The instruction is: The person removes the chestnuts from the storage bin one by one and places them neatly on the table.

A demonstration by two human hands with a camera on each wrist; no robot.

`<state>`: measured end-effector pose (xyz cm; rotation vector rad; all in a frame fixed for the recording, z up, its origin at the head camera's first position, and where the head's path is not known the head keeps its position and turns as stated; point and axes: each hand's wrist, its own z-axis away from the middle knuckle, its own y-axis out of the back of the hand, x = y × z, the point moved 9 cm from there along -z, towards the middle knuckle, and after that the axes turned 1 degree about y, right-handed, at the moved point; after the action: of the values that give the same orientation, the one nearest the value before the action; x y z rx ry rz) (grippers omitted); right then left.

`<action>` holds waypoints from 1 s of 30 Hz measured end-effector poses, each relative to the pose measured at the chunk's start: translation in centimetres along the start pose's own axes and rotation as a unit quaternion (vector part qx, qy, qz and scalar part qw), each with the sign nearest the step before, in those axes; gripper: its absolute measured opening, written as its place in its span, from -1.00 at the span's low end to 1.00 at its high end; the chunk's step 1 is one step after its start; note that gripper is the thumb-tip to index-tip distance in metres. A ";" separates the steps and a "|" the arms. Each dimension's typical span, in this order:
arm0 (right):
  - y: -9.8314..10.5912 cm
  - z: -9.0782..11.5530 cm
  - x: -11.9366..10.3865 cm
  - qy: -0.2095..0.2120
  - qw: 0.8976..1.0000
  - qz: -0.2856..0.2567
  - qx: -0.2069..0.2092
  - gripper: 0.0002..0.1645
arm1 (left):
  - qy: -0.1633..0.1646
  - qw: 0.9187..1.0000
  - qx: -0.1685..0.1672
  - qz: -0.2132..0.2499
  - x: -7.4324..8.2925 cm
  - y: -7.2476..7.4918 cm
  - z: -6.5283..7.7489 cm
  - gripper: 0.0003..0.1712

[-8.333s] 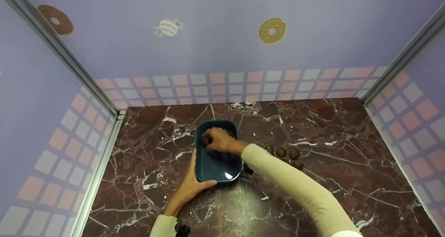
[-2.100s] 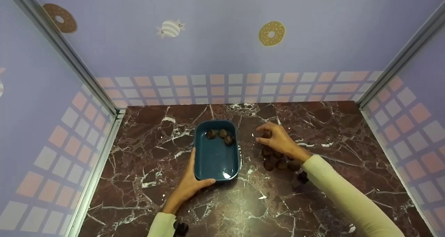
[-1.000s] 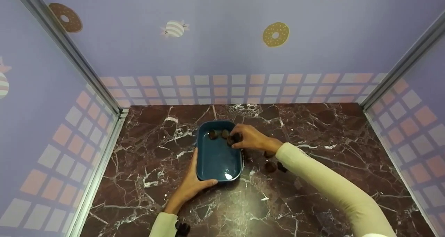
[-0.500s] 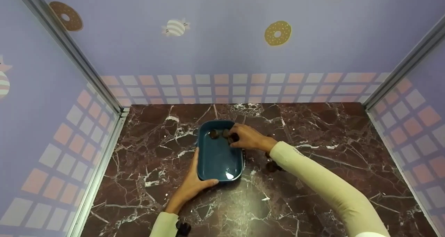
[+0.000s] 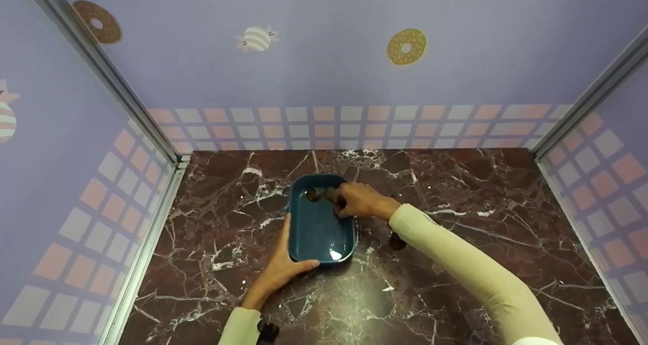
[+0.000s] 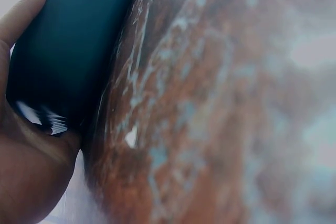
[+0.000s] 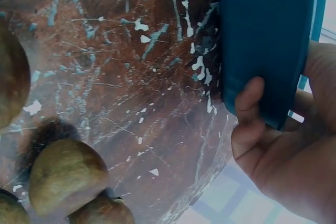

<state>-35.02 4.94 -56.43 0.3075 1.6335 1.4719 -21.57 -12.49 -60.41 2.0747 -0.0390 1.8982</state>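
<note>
A deep teal rectangular baking dish stands on the marbled surface. My left hand holds its near left corner, fingers along the left side and thumb at the near edge. Over the right rim reaches my right hand, its fingertips inside the dish, pinching a dark brown chestnut. More chestnuts lie along the dish's far end, partly hidden by that hand. In the right wrist view, the dish wall hides the fingertips and what they hold.
Loose chestnuts lie on the marbled surface right of the dish; in the head view the right sleeve covers most of them. Patterned lilac panels enclose the surface at the back and both sides.
From the dish's far left part, my right hand went to the loose chestnuts, then came back over the right rim. It has stayed there for about a second. My left hand keeps its hold.
</note>
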 end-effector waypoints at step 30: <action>6.3 6.6 1.2 0.056 0.979 -0.136 0.140 -0.48 | -0.005 1.000 0.006 0.010 -1.7 0.0 -0.6 0.55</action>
<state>-33.21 11.84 -50.62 0.1494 1.8933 1.0713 -22.34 -12.68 -62.05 2.0995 -0.0511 1.9046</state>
